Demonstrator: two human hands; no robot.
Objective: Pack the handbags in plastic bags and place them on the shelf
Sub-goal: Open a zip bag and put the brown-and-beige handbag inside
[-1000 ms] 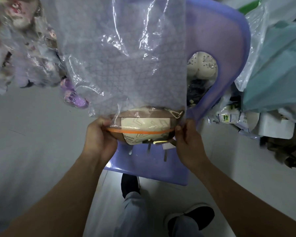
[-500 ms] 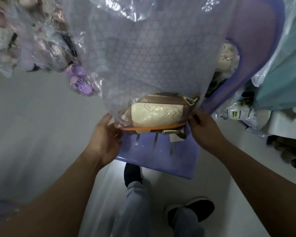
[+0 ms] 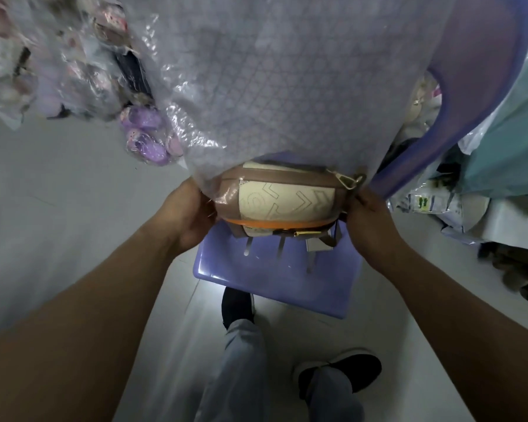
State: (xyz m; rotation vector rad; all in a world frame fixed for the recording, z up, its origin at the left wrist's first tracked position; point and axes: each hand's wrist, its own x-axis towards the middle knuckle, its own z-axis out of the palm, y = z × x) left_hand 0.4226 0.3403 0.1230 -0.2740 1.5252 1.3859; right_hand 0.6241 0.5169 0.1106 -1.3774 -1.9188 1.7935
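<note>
Over chair, handbag btwn L hand, R hand.

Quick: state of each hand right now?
Left hand: closed, gripping the plastic bag at the handbag's left end.
Right hand: closed, pinching the plastic bag at its right end.

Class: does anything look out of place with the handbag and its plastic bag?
Yes: the handbag is only partly inside the plastic bag; its gold buckle and tag hang out below the mouth.
</note>
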